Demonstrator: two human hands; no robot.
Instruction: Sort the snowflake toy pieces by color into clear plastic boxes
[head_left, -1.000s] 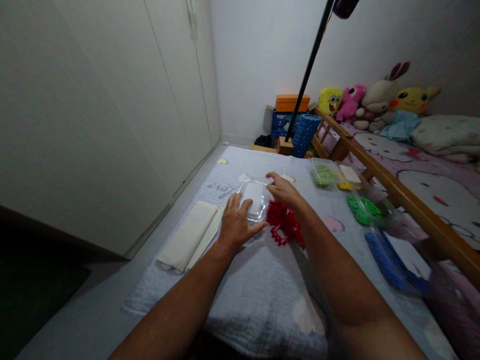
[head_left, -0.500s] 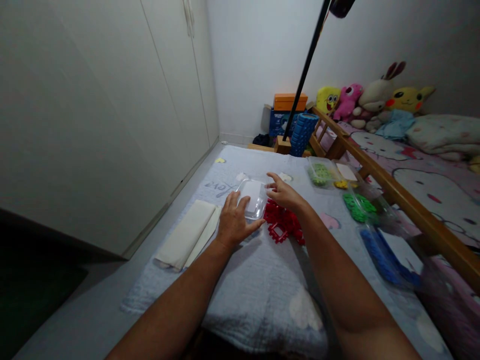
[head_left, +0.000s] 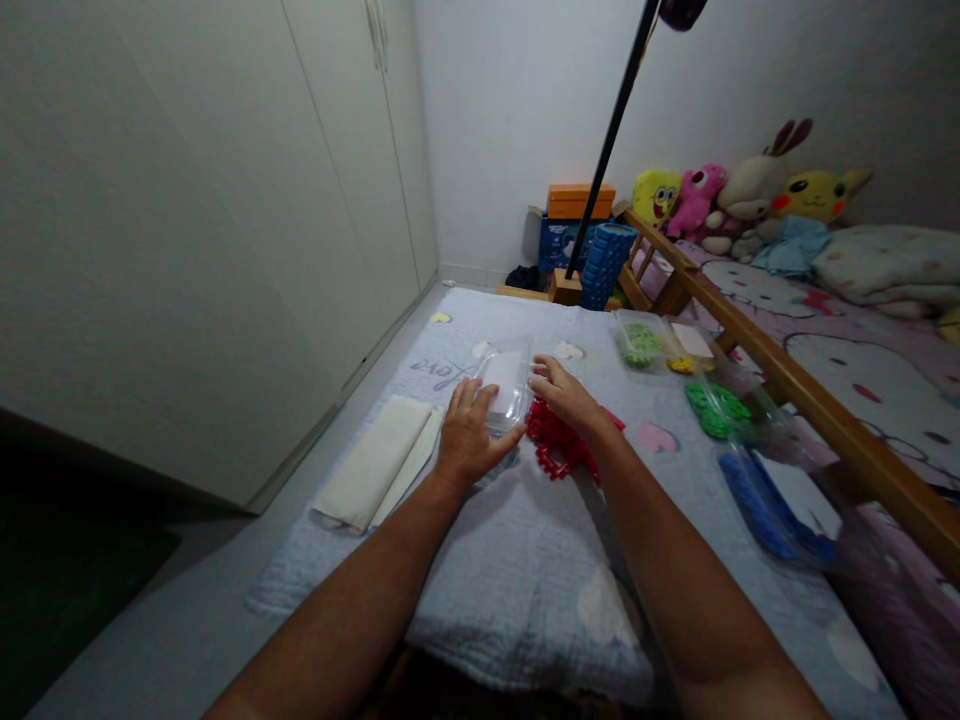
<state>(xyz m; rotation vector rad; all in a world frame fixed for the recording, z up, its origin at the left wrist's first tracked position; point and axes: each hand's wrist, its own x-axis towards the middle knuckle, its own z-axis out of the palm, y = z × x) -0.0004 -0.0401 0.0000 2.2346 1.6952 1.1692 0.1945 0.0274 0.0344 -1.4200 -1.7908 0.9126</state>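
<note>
A clear plastic box (head_left: 504, 385) with a white sheet in it lies on the cloth-covered table between my hands. My left hand (head_left: 469, 430) spans its near left corner, fingers along the left side and thumb along the near edge. At the right side, my right hand (head_left: 566, 392) has its fingertips bent against the box's rim. Just under and beside my right wrist is a heap of red toothed plastic pieces (head_left: 553, 440), partly hidden by the forearm.
Folded cream cloth (head_left: 379, 460) lies to the left. Along the right edge stand clear boxes holding light green pieces (head_left: 640, 345), yellow pieces (head_left: 681, 366), green pieces (head_left: 716, 410) and blue pieces (head_left: 757, 510). A wooden bed rail (head_left: 817, 420) borders that side; a black pole (head_left: 611, 140) rises behind.
The right hand's fingers have come lower and drawn closer together at the box's right rim. The box's far edge looks slightly raised. My left hand stays nearly in place.
</note>
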